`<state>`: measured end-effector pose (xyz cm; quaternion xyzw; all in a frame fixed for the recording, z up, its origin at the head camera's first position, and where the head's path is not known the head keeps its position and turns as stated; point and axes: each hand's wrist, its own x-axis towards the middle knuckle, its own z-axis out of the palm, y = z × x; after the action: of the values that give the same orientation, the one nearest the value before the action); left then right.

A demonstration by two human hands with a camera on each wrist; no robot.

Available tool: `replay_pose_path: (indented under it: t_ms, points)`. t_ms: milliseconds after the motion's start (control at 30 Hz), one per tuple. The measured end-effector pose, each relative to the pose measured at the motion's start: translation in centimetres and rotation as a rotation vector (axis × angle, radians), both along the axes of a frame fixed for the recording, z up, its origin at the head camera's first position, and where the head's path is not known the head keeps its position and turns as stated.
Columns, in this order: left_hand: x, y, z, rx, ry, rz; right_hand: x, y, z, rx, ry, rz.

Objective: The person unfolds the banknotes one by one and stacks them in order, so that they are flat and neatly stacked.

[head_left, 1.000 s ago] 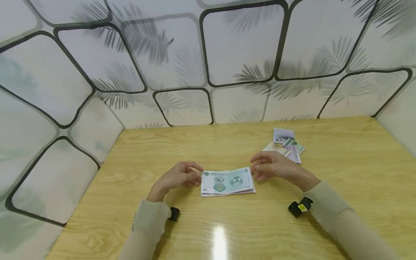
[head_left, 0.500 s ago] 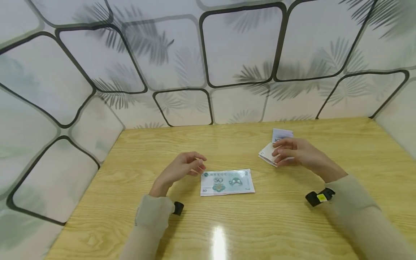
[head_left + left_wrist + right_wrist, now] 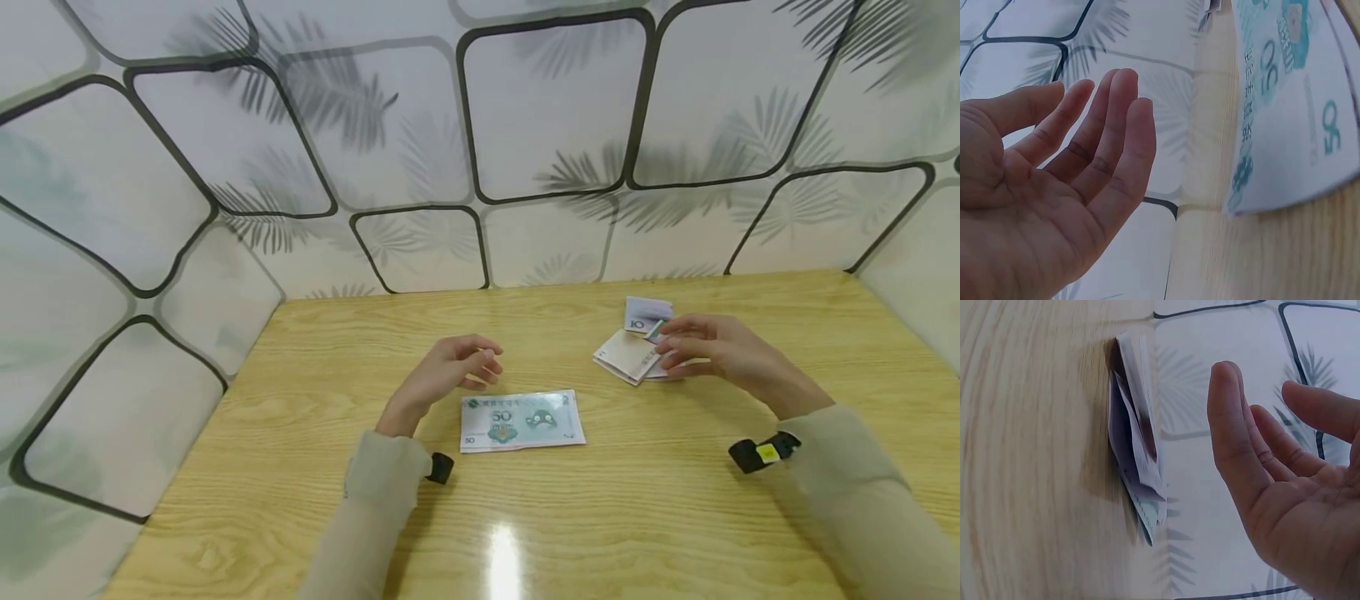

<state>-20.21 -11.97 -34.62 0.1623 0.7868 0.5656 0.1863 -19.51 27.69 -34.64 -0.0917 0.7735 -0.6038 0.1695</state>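
A small stack of banknotes (image 3: 522, 422) lies flat on the table, a green 50 note on top; the left wrist view shows the 50 note (image 3: 1291, 125) close up. My left hand (image 3: 444, 375) hovers just above and behind its left end, fingers loosely bent and holding nothing. Several folded banknotes (image 3: 628, 355) lie in a loose pile at the back right, one marked 10. Over the pile's right side is my right hand (image 3: 723, 354), relaxed and hiding part of it. In the right wrist view, a gap separates the right hand (image 3: 1285, 469) from the folded notes (image 3: 1135, 437).
The wooden table (image 3: 337, 333) meets a patterned wall (image 3: 555, 242) at the back and left. A black wrist camera (image 3: 765, 452) hangs below the right cuff, and another camera (image 3: 440, 468) sits at the left cuff.
My right hand has moved from the 50 note's right end rightward to the folded pile. My left hand has lifted off the note's left end and shifted slightly right and back.
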Motion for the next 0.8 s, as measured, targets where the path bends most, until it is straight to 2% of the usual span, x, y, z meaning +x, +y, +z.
replay_pose_path:
  t_ms: [300, 600, 800]
  points:
    - [-0.6, 1.9, 0.2, 0.033, -0.032, -0.003, -0.4, 1.0, -0.4, 0.015, -0.007, -0.016]
    - [-1.4, 3.5, -0.3, 0.062, -0.058, -0.013, -0.7, 1.5, -0.6, 0.005, -0.020, -0.022]
    - [-1.7, 4.7, -0.5, 0.074, -0.079, -0.021, -0.7, 1.8, -0.8, -0.038, -0.012, -0.010]
